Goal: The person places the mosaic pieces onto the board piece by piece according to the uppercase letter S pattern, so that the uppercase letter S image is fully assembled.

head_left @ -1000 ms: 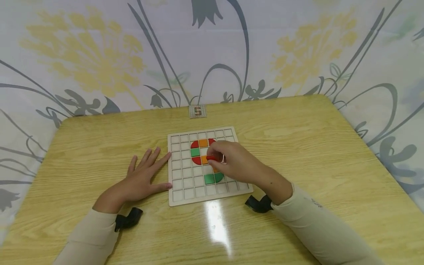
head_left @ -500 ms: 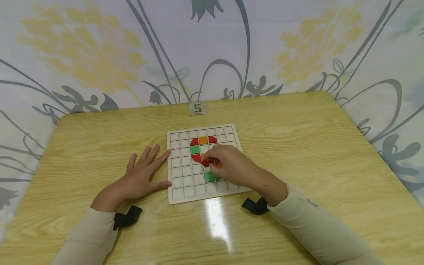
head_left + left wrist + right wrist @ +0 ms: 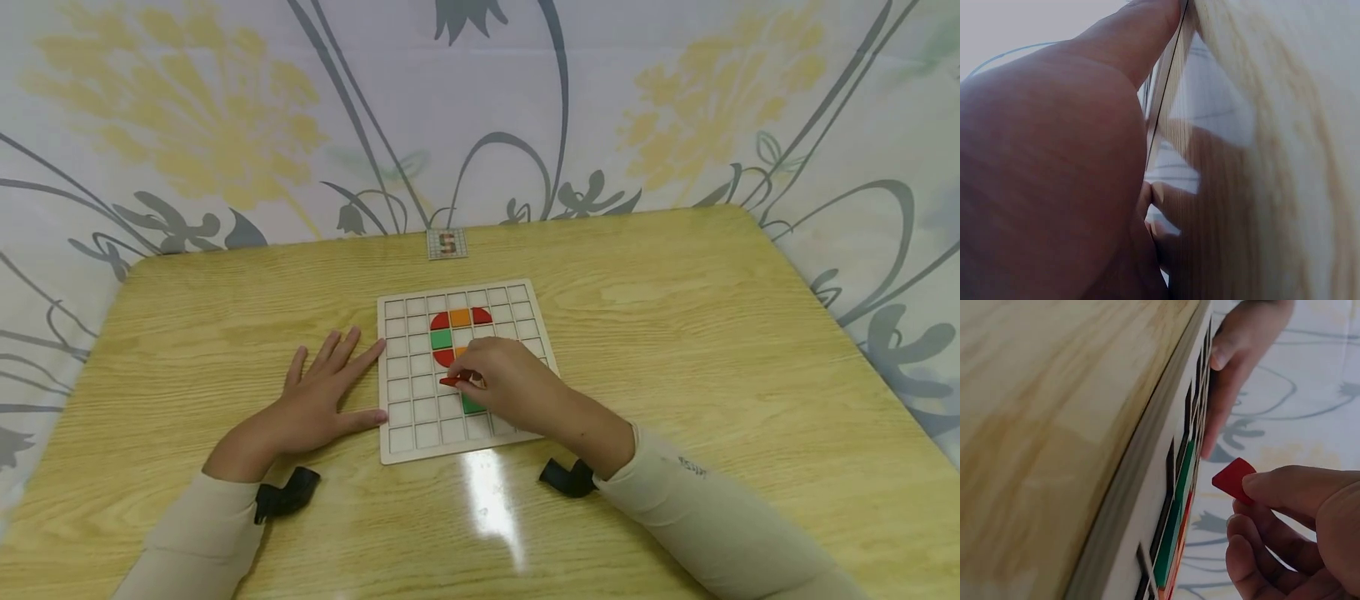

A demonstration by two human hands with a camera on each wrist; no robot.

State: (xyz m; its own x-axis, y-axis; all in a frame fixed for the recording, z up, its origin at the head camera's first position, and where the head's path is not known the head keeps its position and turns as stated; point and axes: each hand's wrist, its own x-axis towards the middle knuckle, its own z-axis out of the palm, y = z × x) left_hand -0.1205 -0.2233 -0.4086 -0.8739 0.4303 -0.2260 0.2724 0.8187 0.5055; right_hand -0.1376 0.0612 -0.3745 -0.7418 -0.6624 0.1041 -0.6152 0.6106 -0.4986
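Between thumb and fingers, my right hand pinches a red tile with one rounded edge, held above the pale grid board. Set in the board's squares are curved red tiles, an orange tile and a green tile. Another green tile peeks out below the right hand, which covers part of the pattern. My left hand lies spread on the table, its thumb and index fingertip at the board's left edge. In the left wrist view, the left palm fills much of the picture.
At the back of the wooden table lies a small card printed with a blocky S-like figure on a grid. Behind the table hangs a flower-patterned cloth. Black straps show at both wrists.
My right hand has moved left and slightly toward me over the board, still pinching the red tile, which has turned in the fingers. The left hand has stayed at the board's edge.
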